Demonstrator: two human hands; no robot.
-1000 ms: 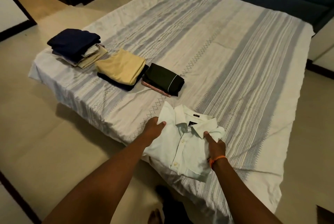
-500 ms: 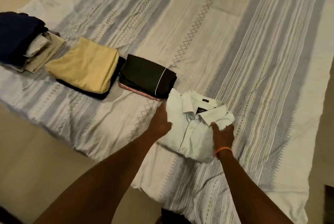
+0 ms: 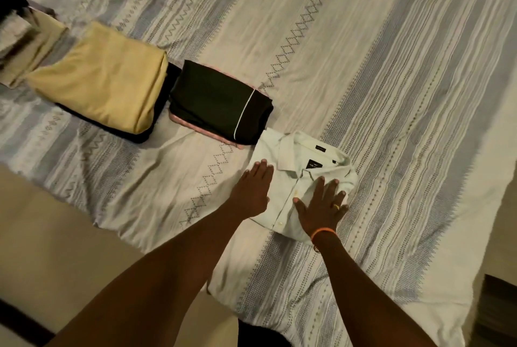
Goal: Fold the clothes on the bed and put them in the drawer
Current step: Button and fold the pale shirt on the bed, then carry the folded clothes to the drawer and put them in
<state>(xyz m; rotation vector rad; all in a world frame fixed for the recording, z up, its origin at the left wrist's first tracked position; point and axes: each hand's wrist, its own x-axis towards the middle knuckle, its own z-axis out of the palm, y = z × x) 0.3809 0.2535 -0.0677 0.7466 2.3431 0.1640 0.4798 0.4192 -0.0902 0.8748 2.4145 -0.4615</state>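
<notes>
A folded white collared shirt (image 3: 291,162) lies on the striped bedsheet (image 3: 391,94) near the bed's front edge. My left hand (image 3: 253,190) lies flat with straight fingers on the shirt's left side. Flat on its right side, fingers spread, my right hand (image 3: 321,204) presses down. Just left of the shirt sits a folded black garment with a white stripe (image 3: 221,103) on top of a pink one. Further left a folded yellow garment (image 3: 103,80) lies on a dark one. At the far left edge is a stack of beige and navy clothes (image 3: 25,36).
The beige floor (image 3: 56,234) shows at the lower left, below the bed's edge. A dark object (image 3: 495,307) stands at the lower right corner. The sheet stretches wide beyond and to the right of the shirt.
Both hands have let go of the shirt's edges and now lie flat on top of it. The shirt sits further up the bed, beside the black garment, and the camera has come closer.
</notes>
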